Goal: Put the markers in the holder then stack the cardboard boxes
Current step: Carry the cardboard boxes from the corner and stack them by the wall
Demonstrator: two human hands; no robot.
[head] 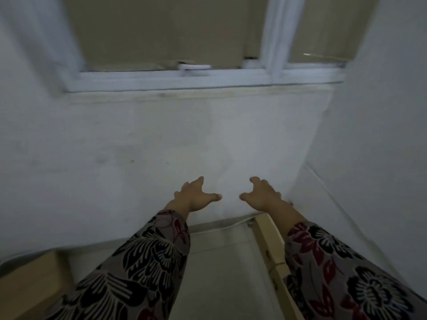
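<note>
Cardboard box (30, 280) lies well back and left of the fingers of our left hand (194, 196), untouched; markers and holder are out of view. Our right hand (262, 192) reaches forward alongside, both with fingers spread, holding nothing. We judge stacking not yet done.

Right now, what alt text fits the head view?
The left hand and right hand reach forward, open and empty, toward a white wall below a cardboard-covered window. A cardboard box shows at lower left.
</note>
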